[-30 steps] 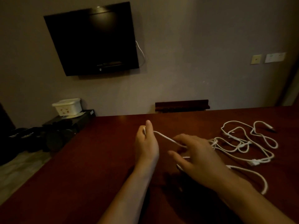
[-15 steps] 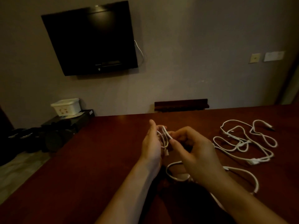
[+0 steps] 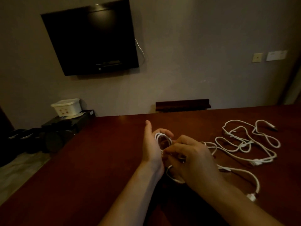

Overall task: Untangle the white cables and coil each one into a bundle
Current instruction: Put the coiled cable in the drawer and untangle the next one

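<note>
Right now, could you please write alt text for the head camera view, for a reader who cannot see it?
Two bare hands wind a white cable into a small coil above a dark red table: the left hand holds the loops, the right hand feeds the cable. More tangled white cables lie to the right; a dark television hangs on the wall.

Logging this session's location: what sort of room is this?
Probably a hotel room or bedroom: a dark television mounted on the wall, wall sockets, and a long reddish wooden table with cables.
</note>
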The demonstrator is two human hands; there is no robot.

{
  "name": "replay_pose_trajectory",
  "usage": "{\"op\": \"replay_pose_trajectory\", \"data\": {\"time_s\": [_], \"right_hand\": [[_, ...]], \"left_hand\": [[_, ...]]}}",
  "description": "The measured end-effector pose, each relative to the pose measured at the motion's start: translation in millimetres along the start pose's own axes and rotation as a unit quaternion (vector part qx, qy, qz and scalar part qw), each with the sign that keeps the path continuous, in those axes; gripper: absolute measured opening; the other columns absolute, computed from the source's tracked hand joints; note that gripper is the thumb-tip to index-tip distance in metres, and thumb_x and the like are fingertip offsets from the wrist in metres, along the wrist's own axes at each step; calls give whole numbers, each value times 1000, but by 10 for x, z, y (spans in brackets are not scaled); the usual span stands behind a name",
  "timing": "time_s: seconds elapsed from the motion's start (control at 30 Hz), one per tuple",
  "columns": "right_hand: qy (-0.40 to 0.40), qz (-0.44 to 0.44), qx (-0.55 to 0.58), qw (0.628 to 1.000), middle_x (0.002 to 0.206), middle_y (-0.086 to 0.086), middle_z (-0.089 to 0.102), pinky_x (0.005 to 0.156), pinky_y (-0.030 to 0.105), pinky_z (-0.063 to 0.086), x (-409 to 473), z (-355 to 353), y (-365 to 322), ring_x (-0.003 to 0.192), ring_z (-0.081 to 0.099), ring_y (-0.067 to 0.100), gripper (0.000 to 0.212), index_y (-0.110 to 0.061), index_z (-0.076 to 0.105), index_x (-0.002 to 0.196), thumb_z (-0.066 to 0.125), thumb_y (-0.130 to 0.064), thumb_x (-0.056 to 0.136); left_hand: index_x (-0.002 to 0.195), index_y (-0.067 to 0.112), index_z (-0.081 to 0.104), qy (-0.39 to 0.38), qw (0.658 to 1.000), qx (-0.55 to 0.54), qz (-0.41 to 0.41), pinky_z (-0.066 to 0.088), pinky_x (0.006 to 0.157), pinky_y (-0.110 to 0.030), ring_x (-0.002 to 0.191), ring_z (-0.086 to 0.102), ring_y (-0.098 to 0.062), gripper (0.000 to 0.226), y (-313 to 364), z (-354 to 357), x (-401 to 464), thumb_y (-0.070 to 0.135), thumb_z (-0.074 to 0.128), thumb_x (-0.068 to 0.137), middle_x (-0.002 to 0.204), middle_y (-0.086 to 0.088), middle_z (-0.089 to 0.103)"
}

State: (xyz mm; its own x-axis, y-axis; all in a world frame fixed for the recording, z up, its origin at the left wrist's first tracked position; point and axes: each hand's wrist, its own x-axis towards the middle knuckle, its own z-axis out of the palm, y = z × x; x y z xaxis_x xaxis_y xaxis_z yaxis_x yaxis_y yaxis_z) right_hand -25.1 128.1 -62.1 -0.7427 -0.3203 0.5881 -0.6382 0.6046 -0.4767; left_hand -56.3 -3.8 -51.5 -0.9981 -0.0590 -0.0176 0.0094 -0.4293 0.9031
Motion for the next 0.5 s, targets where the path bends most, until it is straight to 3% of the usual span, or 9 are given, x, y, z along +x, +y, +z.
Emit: {"op": "replay_pose_trajectory", "data": {"time_s": [0.13,0.2,0.3,0.37,0.5], "right_hand": [[-62,-30,4,998,120,-20,66,86,25,61,7,-37,-32,103,65,-3,37,-31,74,119,60,-44,88],[-51,-16,37,998,114,-20,66,84,22,59,23,-59,-11,100,65,-3,32,-32,73,117,60,-43,90],[51,79,104,990,97,-16,67,76,13,53,44,-91,45,92,65,-3,12,-32,68,106,64,-35,95],[28,136,147,979,95,-17,70,72,10,52,50,-82,49,90,65,-7,11,-36,70,108,64,-33,99],[-17,166,244,955,91,-12,76,72,26,57,54,-47,31,85,71,2,17,-35,77,102,60,-34,102]], "left_hand": [[63,9,46,-14,999,-42,-31,40,65,-32,58,46,-18,79,46,-35,17,74,23,102,67,-7,47],[60,11,41,-18,996,-75,-40,36,67,-34,59,43,-18,77,69,-64,51,75,27,100,67,-7,43],[59,12,40,-34,994,-101,-38,36,74,-37,64,43,-20,74,76,-93,80,74,33,99,69,-8,40],[59,11,41,-50,993,-102,-44,37,74,-36,64,43,-20,73,71,-77,70,70,32,101,69,-8,42],[56,12,44,-45,996,-66,-33,38,73,-35,64,45,-18,72,68,-38,60,62,32,106,70,-7,51]]}}
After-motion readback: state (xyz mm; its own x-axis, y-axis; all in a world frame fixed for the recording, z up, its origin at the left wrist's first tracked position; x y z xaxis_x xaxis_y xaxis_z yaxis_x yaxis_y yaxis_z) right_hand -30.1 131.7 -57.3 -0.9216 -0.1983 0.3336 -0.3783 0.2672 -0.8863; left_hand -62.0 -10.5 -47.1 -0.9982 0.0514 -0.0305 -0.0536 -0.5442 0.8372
